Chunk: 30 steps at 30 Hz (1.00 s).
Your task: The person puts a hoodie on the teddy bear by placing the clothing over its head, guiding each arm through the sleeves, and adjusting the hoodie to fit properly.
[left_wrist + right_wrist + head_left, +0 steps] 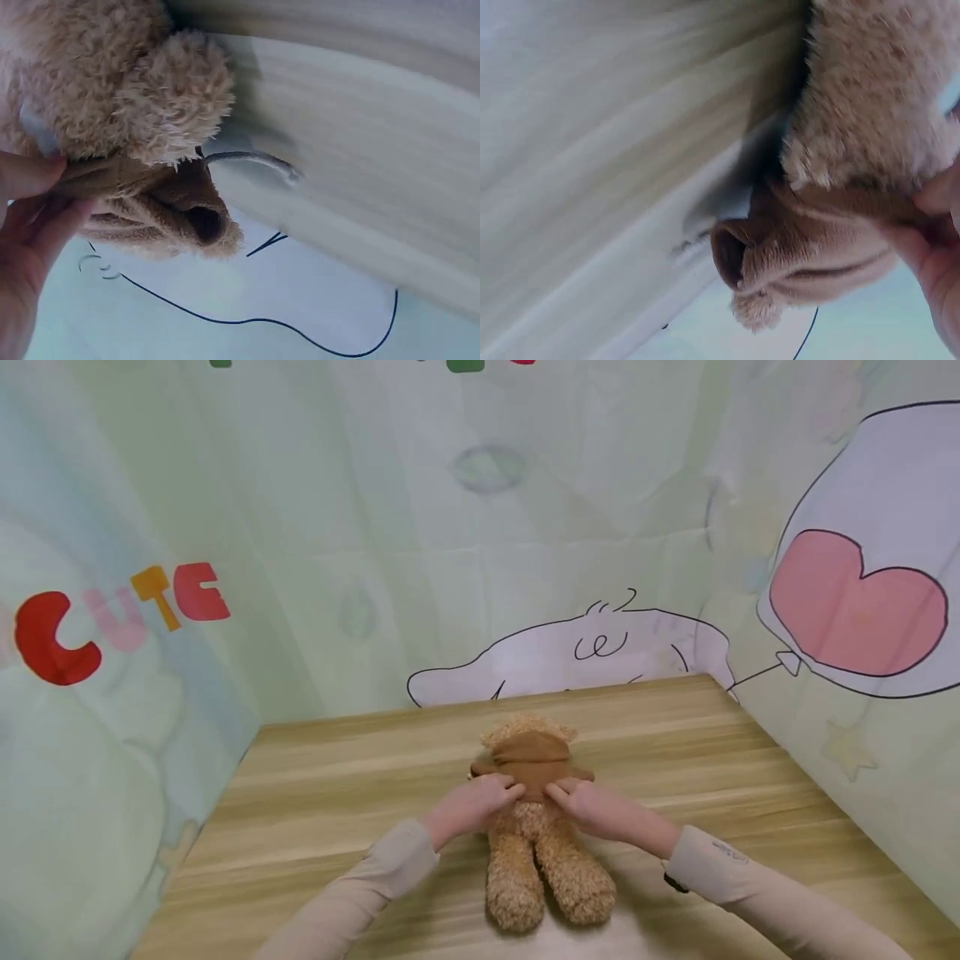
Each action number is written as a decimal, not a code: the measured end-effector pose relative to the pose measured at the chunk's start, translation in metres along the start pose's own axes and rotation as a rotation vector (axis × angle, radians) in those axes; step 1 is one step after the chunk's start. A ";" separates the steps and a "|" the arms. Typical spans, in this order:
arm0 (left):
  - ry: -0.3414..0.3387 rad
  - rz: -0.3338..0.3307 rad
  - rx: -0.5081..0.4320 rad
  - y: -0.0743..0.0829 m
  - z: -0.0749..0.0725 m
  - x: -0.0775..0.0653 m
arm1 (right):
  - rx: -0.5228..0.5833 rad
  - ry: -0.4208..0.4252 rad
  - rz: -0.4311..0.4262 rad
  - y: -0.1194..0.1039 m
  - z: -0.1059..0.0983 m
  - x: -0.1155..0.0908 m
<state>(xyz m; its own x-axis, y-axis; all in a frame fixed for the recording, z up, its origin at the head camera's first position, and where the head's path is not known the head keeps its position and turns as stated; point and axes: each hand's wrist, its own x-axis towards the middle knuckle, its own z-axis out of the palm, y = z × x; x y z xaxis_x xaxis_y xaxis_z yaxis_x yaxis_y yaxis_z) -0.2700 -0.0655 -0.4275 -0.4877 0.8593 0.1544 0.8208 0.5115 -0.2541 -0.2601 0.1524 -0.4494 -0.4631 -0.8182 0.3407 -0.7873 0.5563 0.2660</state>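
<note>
A teddy bear (513,881) with curly tan fur lies on the wooden table (330,802), its legs toward the person. It wears a brown hooded top (534,767), whose hem lies just above the hips. On the left side of the bear, the left hand (472,803) pinches this hem between thumb and fingers. Opposite it, the right hand (606,812) pinches the hem's other side. An open brown sleeve end (731,255) shows in the right wrist view. In the left wrist view a grey cord (255,157) sticks out beside the top. The bear's face is hidden.
Pale green printed cloth (360,568) hangs around the table's back and sides, with a cartoon drawing and coloured letters. The table's back edge (600,687) meets the cloth behind the bear. A dark band (676,883) shows at the right wrist.
</note>
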 end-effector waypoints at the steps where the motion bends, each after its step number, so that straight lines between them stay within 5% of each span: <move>1: -0.004 0.003 0.035 0.001 0.000 0.000 | -0.042 -0.008 -0.004 -0.002 0.000 -0.001; 4: 0.022 -0.007 0.131 0.006 0.005 -0.001 | -0.135 -0.004 0.007 -0.009 0.004 -0.001; 7: 0.109 -0.068 0.112 0.010 0.011 -0.002 | -0.094 0.091 0.052 -0.014 0.010 0.000; 11: 0.265 -0.157 -0.159 0.010 0.016 -0.002 | 0.050 0.292 0.159 -0.014 0.019 0.000; 14: 0.360 -0.142 -0.362 0.005 0.018 -0.002 | 0.195 0.413 0.213 -0.010 0.024 -0.001; 17: 0.338 -0.084 -0.472 -0.001 0.018 -0.004 | 0.401 0.406 0.200 -0.005 0.024 -0.003; 21: 0.144 -0.061 -0.556 -0.002 0.013 -0.009 | 0.567 0.232 0.185 -0.001 0.017 -0.008; 23: 0.064 -0.062 -0.514 0.002 0.011 -0.011 | 0.501 0.170 0.161 -0.001 0.015 -0.010; 25: 0.048 -0.049 -0.378 0.008 0.013 -0.011 | 0.364 0.168 0.112 -0.004 0.016 -0.012; 30: 0.260 0.044 0.194 0.021 0.020 -0.005 | 0.064 0.344 -0.022 -0.008 0.024 -0.007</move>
<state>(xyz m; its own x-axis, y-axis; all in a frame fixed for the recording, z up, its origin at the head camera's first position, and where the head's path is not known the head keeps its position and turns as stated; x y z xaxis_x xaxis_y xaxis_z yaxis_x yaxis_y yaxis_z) -0.2563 -0.0592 -0.4532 -0.3406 0.8636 0.3718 0.7552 0.4868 -0.4389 -0.2602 0.1504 -0.4762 -0.2899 -0.7274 0.6220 -0.8246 0.5197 0.2234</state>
